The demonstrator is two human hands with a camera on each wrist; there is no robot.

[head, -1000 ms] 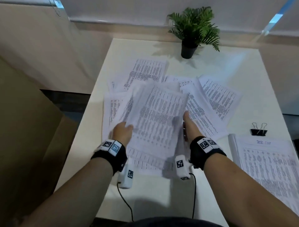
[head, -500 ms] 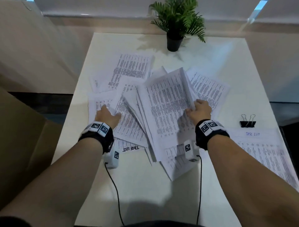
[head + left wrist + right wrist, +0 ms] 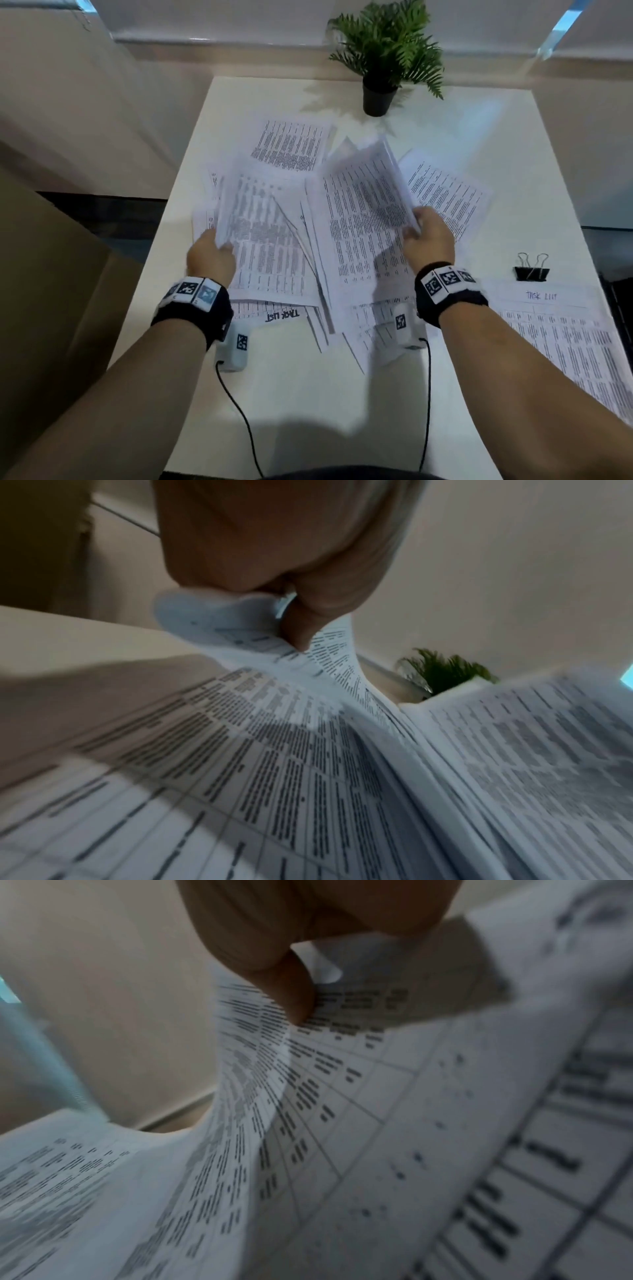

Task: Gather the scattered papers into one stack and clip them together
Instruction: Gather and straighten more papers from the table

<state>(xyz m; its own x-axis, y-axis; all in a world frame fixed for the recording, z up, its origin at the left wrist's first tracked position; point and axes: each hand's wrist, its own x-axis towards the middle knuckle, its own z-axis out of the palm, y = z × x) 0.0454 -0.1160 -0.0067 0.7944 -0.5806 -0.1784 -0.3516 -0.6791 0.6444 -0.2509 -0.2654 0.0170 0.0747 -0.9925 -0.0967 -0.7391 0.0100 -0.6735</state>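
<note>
Printed white papers [image 3: 291,150] lie fanned and overlapping across the middle of the white table [image 3: 239,394]. My left hand [image 3: 210,255] pinches the left edge of a lifted sheet [image 3: 260,236]; in the left wrist view the thumb [image 3: 301,620] presses on the curled paper [image 3: 219,631]. My right hand [image 3: 428,240] grips the right edge of a raised bundle of sheets [image 3: 363,212]; the right wrist view shows the thumb [image 3: 291,993] on the printed sheet [image 3: 359,1096]. A black binder clip [image 3: 532,270] sits on the table to the right of my right hand.
A potted green plant [image 3: 387,58] stands at the far edge of the table. A separate printed stack headed "TASK LIST" [image 3: 565,342] lies at the right edge. A brown cardboard box [image 3: 44,291] stands left of the table. Cables trail from both wrist cameras.
Both hands have gone from lying on the papers to gripping their edges. The left sheet and the right bundle are now lifted off the pile.
</note>
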